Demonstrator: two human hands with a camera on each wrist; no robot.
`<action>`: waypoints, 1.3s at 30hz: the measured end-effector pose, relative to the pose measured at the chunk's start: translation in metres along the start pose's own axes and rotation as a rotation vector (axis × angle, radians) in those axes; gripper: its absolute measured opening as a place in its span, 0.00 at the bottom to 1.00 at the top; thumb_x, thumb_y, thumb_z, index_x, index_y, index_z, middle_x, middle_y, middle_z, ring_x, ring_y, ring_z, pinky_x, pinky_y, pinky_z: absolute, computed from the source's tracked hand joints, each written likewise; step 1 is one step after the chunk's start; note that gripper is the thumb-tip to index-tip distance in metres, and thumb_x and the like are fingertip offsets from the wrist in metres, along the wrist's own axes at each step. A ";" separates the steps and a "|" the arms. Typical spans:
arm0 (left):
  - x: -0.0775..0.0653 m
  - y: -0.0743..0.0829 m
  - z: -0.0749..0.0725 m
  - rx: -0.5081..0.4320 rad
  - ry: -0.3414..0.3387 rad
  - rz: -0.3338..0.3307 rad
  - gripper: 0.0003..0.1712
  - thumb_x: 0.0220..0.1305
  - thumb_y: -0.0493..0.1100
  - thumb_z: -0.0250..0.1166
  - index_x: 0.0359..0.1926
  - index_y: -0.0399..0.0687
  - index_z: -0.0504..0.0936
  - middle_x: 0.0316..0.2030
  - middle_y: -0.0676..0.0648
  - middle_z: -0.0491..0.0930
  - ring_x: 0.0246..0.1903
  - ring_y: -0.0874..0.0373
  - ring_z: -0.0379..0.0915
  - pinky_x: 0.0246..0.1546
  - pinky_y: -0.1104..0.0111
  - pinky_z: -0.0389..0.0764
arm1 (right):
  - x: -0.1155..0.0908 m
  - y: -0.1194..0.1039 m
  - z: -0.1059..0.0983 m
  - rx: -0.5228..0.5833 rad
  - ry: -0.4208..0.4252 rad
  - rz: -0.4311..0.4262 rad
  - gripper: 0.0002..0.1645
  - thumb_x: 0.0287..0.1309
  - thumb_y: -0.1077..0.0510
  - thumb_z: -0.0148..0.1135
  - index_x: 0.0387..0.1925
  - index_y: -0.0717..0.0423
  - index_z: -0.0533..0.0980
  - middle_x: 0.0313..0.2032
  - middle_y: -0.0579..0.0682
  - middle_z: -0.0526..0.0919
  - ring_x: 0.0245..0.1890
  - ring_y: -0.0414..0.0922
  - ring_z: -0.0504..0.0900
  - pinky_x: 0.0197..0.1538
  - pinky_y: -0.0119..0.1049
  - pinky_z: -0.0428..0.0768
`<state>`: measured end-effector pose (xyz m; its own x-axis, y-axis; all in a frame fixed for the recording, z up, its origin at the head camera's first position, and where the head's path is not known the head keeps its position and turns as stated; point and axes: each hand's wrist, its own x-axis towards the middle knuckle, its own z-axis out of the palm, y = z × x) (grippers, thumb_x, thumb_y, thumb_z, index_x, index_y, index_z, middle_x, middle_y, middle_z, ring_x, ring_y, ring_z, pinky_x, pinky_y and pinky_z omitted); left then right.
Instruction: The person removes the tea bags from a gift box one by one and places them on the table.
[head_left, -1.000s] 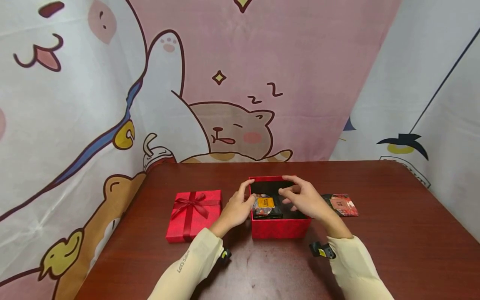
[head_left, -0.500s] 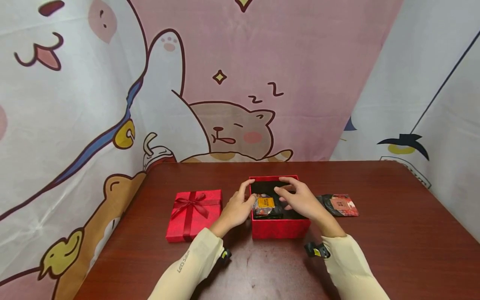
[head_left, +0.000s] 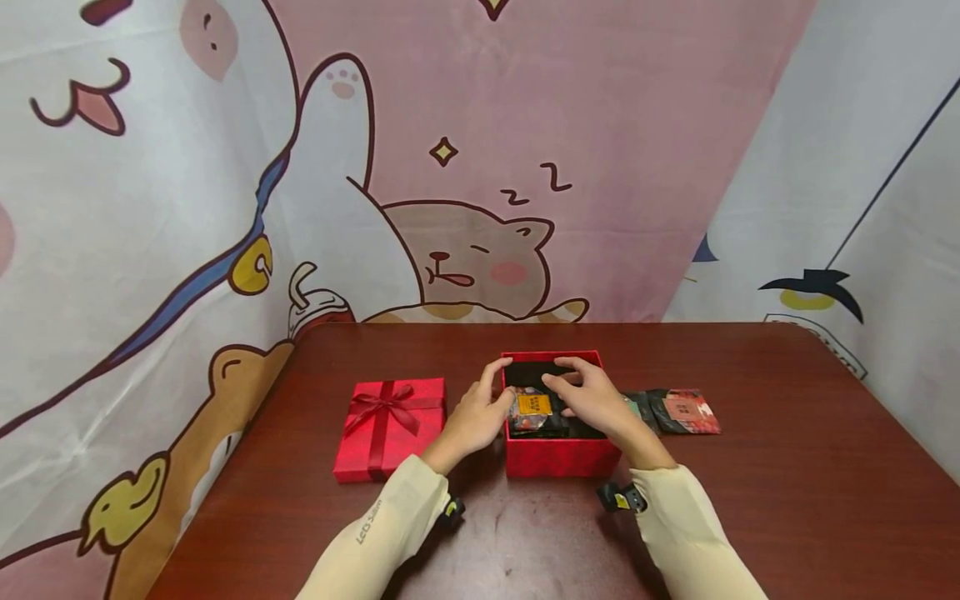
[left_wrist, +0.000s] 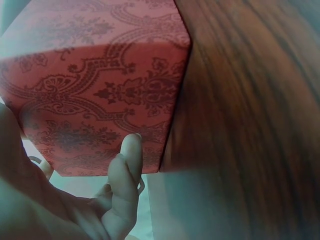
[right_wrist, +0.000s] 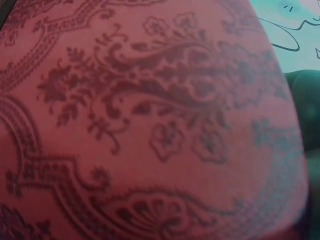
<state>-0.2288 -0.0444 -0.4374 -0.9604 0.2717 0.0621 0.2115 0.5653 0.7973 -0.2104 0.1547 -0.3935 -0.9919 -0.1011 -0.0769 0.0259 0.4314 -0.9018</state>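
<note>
A red gift box (head_left: 562, 458) stands without its lid, its black interior showing. On the left inside lies a stack of sachets (head_left: 533, 406), the top one with an orange label. My left hand (head_left: 472, 417) holds the box's left wall; index finger and thumb reach the rim, and other fingers touch the patterned side (left_wrist: 100, 95) in the left wrist view. Bent over the box's right half is my right hand (head_left: 596, 408), thumb and index finger apart. I see nothing between them; its other fingers are partly hidden. The right wrist view is mostly filled by patterned red box wall (right_wrist: 150, 100).
Left of the box lies the red lid (head_left: 390, 429) with a ribbon bow. Right of it, a sachet with a pink label (head_left: 684, 410) rests on the brown table (head_left: 787, 467), beside a greenish one (head_left: 641, 408) partly behind my right wrist. A cartoon cloth hangs behind.
My right hand has moved left over the box, uncovering more of the sachets on the table's right. My left hand stays at the left wall. The head view has shifted slightly.
</note>
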 end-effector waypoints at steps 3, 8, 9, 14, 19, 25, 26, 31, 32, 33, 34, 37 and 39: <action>0.000 0.001 0.000 0.003 -0.005 -0.009 0.29 0.73 0.57 0.50 0.73 0.73 0.57 0.45 0.45 0.74 0.43 0.51 0.74 0.39 0.54 0.73 | 0.002 0.001 0.003 0.005 -0.005 0.025 0.36 0.70 0.48 0.57 0.70 0.65 0.62 0.60 0.71 0.71 0.56 0.64 0.76 0.48 0.50 0.82; -0.001 0.001 0.000 -0.007 0.002 -0.008 0.29 0.73 0.56 0.50 0.72 0.72 0.58 0.40 0.46 0.72 0.37 0.53 0.72 0.35 0.57 0.71 | 0.006 0.002 0.004 0.013 -0.017 0.056 0.38 0.70 0.45 0.56 0.70 0.64 0.62 0.60 0.70 0.71 0.55 0.64 0.76 0.51 0.52 0.80; -0.001 0.001 0.001 -0.008 0.002 -0.007 0.29 0.73 0.57 0.50 0.72 0.72 0.58 0.39 0.46 0.72 0.36 0.53 0.71 0.34 0.58 0.70 | 0.007 0.003 0.004 0.017 -0.021 0.069 0.38 0.69 0.45 0.57 0.70 0.63 0.62 0.61 0.70 0.71 0.55 0.64 0.76 0.52 0.52 0.79; -0.004 -0.001 0.005 -0.016 -0.008 -0.009 0.29 0.73 0.57 0.50 0.72 0.71 0.59 0.40 0.45 0.72 0.36 0.52 0.71 0.35 0.56 0.70 | 0.009 0.006 0.005 0.020 -0.048 0.102 0.37 0.70 0.46 0.56 0.70 0.64 0.62 0.60 0.70 0.71 0.55 0.64 0.76 0.52 0.54 0.79; -0.005 -0.001 0.004 -0.009 0.004 -0.014 0.29 0.72 0.57 0.50 0.73 0.72 0.59 0.46 0.43 0.73 0.41 0.50 0.73 0.39 0.51 0.72 | 0.013 0.008 0.010 0.014 -0.083 0.110 0.37 0.70 0.46 0.56 0.69 0.65 0.62 0.61 0.70 0.71 0.54 0.64 0.77 0.52 0.55 0.79; -0.003 0.001 0.002 0.001 0.016 0.004 0.29 0.72 0.58 0.49 0.72 0.71 0.59 0.46 0.42 0.74 0.41 0.50 0.74 0.40 0.51 0.72 | 0.018 0.005 0.011 -0.022 -0.084 0.134 0.37 0.69 0.46 0.56 0.69 0.66 0.62 0.60 0.68 0.73 0.52 0.62 0.77 0.49 0.52 0.80; -0.002 0.001 0.002 0.001 0.018 0.006 0.29 0.72 0.58 0.49 0.72 0.71 0.59 0.46 0.42 0.74 0.41 0.50 0.73 0.39 0.52 0.72 | 0.019 0.005 0.011 -0.030 -0.084 0.140 0.37 0.69 0.46 0.56 0.69 0.66 0.63 0.59 0.68 0.73 0.52 0.61 0.77 0.48 0.51 0.81; -0.002 0.002 0.001 -0.006 0.018 0.010 0.29 0.72 0.56 0.50 0.72 0.70 0.60 0.43 0.43 0.73 0.39 0.51 0.72 0.37 0.53 0.71 | 0.020 0.006 0.012 -0.065 -0.083 0.156 0.37 0.68 0.46 0.57 0.68 0.67 0.63 0.60 0.66 0.72 0.51 0.58 0.76 0.46 0.48 0.81; -0.002 0.003 0.001 -0.010 0.018 0.008 0.29 0.72 0.55 0.50 0.72 0.71 0.60 0.43 0.43 0.73 0.38 0.51 0.72 0.37 0.54 0.71 | 0.020 0.006 0.012 -0.071 -0.081 0.158 0.37 0.68 0.46 0.57 0.68 0.67 0.64 0.60 0.66 0.72 0.52 0.58 0.76 0.46 0.49 0.81; -0.002 0.003 0.001 -0.013 0.017 0.006 0.29 0.73 0.55 0.50 0.72 0.71 0.59 0.44 0.43 0.73 0.38 0.51 0.72 0.37 0.54 0.71 | 0.020 0.006 0.012 -0.080 -0.079 0.158 0.37 0.68 0.46 0.57 0.67 0.67 0.64 0.61 0.66 0.71 0.52 0.58 0.76 0.46 0.49 0.81; -0.002 0.002 0.001 -0.014 0.015 0.005 0.29 0.73 0.55 0.50 0.72 0.71 0.59 0.44 0.43 0.73 0.38 0.51 0.72 0.36 0.54 0.71 | 0.020 0.006 0.012 -0.091 -0.076 0.158 0.37 0.67 0.47 0.58 0.67 0.67 0.64 0.61 0.67 0.71 0.53 0.58 0.76 0.47 0.49 0.81; -0.003 0.002 0.002 -0.015 0.009 -0.001 0.29 0.73 0.54 0.50 0.73 0.71 0.59 0.45 0.42 0.73 0.37 0.51 0.72 0.35 0.55 0.70 | 0.020 0.007 0.012 -0.128 -0.068 0.163 0.38 0.66 0.46 0.58 0.67 0.68 0.64 0.62 0.67 0.70 0.56 0.59 0.74 0.54 0.54 0.77; -0.004 0.002 0.002 -0.013 0.010 -0.001 0.29 0.73 0.55 0.50 0.73 0.71 0.59 0.45 0.43 0.73 0.37 0.52 0.72 0.35 0.55 0.70 | 0.020 0.008 0.013 -0.150 -0.061 0.164 0.39 0.65 0.46 0.58 0.67 0.68 0.64 0.63 0.67 0.70 0.58 0.61 0.73 0.58 0.58 0.72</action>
<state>-0.2247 -0.0431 -0.4372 -0.9624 0.2634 0.0667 0.2077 0.5552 0.8054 -0.2288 0.1448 -0.4073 -0.9666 -0.0705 -0.2465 0.1626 0.5744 -0.8023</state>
